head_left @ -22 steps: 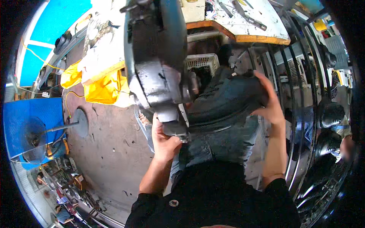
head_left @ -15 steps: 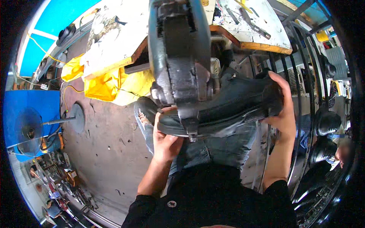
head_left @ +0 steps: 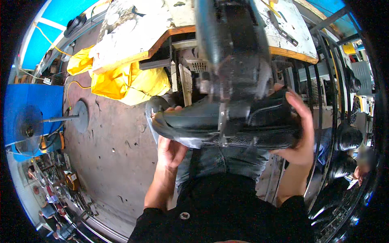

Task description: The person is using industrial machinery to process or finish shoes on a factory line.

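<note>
A black leather boot [head_left: 188, 117] lies sideways in front of me, with its toe to the left and heel to the right. My left hand [head_left: 171, 150] is closed around the toe end, the thumb low on the near side and fingertips showing over the upper. The heel end is gripped by my right hand [head_left: 300, 133], its fingers curled round the back. A dark, motion-blurred machine head [head_left: 239, 52] hangs down over the boot. Its narrow metal foot [head_left: 223, 123] stands at the boot's near side around mid-length, apparently by the sole edge; whether it touches cannot be made out.
Ahead is a white worktable [head_left: 129, 46] with a notched wooden edge; tools lie on it. Yellow sheeting [head_left: 121, 83] hangs below its left part. A pedestal fan [head_left: 30, 125] stands left. To the right is a black metal rack [head_left: 320, 89], with black footwear [head_left: 348, 135] beyond.
The boot has shifted left and turned so its near side with the sole edge shows more. The machine head now appears farther right, its foot moving from near the toe to mid-boot.
</note>
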Available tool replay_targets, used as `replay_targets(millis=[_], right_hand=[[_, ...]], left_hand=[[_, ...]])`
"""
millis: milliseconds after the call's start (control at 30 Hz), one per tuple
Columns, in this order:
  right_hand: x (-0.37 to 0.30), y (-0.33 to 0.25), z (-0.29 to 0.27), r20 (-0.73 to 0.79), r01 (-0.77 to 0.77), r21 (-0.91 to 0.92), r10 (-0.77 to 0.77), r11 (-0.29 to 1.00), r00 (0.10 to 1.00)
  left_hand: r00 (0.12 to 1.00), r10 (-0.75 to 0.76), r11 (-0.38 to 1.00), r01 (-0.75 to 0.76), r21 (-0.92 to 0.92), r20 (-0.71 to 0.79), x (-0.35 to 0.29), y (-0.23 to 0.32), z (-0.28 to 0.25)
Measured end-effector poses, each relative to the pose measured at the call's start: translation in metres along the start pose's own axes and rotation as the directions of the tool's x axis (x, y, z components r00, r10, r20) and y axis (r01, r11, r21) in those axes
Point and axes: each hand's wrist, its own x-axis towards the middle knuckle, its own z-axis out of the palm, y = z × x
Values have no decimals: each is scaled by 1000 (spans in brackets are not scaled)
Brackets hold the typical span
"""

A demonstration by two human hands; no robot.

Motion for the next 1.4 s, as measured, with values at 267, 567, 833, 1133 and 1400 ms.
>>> replay_targets(millis=[267, 567, 833, 1133, 1400], right_hand=[[8, -1, 65, 18, -41, 177, 38, 983, 999], [29, -26, 68, 224, 4, -117, 22, 993, 974], [32, -46, 61, 130, -20, -181, 44, 983, 991], [-41, 67, 89, -22, -211, 140, 216, 967, 976], [-90, 115, 50, 14, -298, 284, 306, 911, 952]], left_hand=[[815, 574, 696, -540, 474, 85, -15, 51, 12], [671, 55, -421, -656, 626, 740, -23, 62, 133], [880, 43, 125, -474, 872, 472, -6, 39, 121], [867, 93, 546, -456, 703, 490, 6, 8, 95], [922, 110, 617, -356, 702, 371, 12, -21, 64]])
